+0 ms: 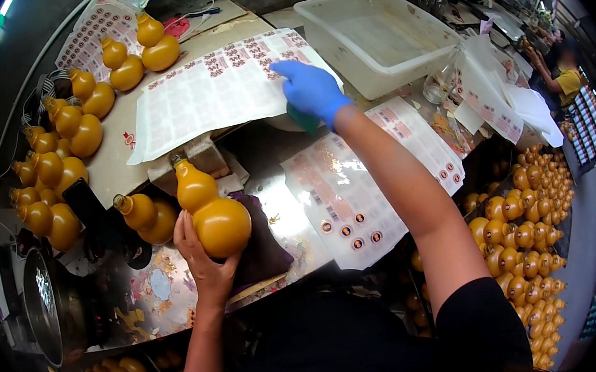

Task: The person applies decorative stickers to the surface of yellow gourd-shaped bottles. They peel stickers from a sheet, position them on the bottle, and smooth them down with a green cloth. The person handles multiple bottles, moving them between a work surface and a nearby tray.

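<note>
My left hand is bare and wraps round the lower bulb of an amber, gourd-shaped bottle. The bottle leans on a dark cushion, its neck pointing away from me. Stretched out to the far side, my right hand wears a blue glove. Its fingertips are at the printed red marks of a white decal sheet. A green flat piece sticks out from under the gloved palm, mostly hidden, and seems held there. Another gourd-shaped bottle stands left of the one in my hand.
Several amber bottles line the table's left side. A translucent tub stands at the back. More decal sheets lie under my right forearm. A round metal pan is at left. Many bottles stand low at right. Another person is far right.
</note>
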{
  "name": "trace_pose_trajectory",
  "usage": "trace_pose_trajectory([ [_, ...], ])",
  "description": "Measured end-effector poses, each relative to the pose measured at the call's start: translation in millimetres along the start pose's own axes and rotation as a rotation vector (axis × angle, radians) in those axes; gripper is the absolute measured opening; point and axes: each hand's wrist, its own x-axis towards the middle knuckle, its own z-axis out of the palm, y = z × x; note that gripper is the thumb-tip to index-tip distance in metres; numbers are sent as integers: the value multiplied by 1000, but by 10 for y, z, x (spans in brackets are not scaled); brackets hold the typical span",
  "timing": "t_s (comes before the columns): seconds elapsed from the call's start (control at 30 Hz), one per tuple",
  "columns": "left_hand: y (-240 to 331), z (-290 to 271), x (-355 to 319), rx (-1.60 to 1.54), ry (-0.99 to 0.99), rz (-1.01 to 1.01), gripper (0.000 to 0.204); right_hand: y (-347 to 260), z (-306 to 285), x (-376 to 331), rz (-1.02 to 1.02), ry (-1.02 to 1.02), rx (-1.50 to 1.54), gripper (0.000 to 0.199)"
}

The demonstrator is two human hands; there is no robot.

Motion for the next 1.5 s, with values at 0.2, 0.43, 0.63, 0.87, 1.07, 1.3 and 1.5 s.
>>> trace_pose_trajectory([
  [0.2, -53, 8, -48, -16, -22, -40, 103, -191, 13, -87, 28, -374, -283, 48],
  [0.43, -81, 27, -34, -37, -12, -18, 102, -306, -437, -522, 2, -320, 114, 67],
  [0.63, -124, 28, -63, -88, -20, -61, 101, -6, 50, -612, -158, -62, -245, 62],
  [0.87, -114, -6, -11, -130, -43, -42, 102, -53, 136, -702, -220, 156, -147, 33],
  [1.07, -122, -66, -53, -196, -46, -122, 104, -259, 122, -1004, -81, 70, 519, 19],
  [1.3, -10, -208, -35, 70, -114, -59, 98, -1024, -166, -1280, 469, -301, 1085, 32],
  [1.5, -61, -149, -42, -161, -111, -155, 106, -1581, -198, -1636, -388, -219, 80, 58],
])
